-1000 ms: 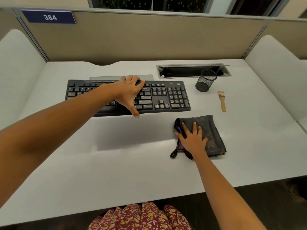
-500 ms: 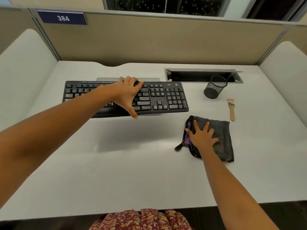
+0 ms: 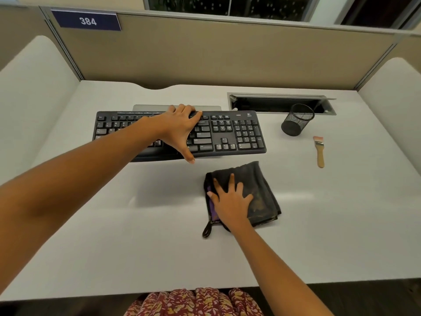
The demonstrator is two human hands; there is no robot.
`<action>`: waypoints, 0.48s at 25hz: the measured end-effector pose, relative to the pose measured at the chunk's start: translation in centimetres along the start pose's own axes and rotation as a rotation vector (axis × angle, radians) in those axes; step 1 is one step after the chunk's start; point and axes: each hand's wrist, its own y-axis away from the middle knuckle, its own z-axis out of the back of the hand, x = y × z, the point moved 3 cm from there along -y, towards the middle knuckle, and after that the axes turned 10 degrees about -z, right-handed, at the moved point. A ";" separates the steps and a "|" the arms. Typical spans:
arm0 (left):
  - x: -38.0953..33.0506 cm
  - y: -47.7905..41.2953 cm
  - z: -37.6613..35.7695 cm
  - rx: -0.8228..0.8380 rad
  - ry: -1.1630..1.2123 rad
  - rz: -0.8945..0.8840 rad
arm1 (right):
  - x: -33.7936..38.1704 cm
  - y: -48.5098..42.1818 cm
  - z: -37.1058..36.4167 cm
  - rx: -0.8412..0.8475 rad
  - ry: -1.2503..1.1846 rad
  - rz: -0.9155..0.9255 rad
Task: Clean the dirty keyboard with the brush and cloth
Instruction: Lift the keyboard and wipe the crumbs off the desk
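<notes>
Head view: black wire-mesh cup stands upright, far right on the desk; only dark mesh shows inside it. Just behind it is a recessed metal-framed slot in the desk with its flap tilted up, dark inside, and a small white bit at its left end that is too small to identify. Keyboard is black plastic, full size with numpad, and lies across the far middle of the smooth pale desk, with a flat silver slab partly hidden behind it. Left hand spans the keyboard's middle, fingers hooked over the far edge and thumb pressed at the near edge, so it is clamped on the keyboard. Cloth is dark grey, soft, folded roughly square, with a purple edge and a black loop hanging off its near-left corner; it sits near-right of the keyboard, not touching it. Right hand lies flat on the cloth's left half, fingers straight and spread, pressing and not pinching. Brush has a light wooden handle, metal band and pale pinkish bristles pointing far; it lies flat right of the keyboard, near the cup, well apart from both hands. Beige fabric partition at the far side carries a blue sign reading 384. Red floral fabric shows at the near edge.
</notes>
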 end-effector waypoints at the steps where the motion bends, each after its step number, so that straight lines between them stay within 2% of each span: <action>1: 0.1 0.1 -0.1 0.001 0.001 -0.002 | 1.0 0.8 -0.1 0.000 0.006 0.030; 4: 0.4 0.4 -0.2 0.005 -0.003 -0.001 | 2.4 2.9 -0.8 0.012 0.023 0.109; 8: 1.2 1.0 -0.7 0.000 0.012 0.009 | 0.6 5.7 -2.3 -0.127 0.075 0.175; 12: 1.9 1.3 -1.3 0.004 0.025 0.024 | -1.1 5.7 -2.5 -0.146 0.099 0.122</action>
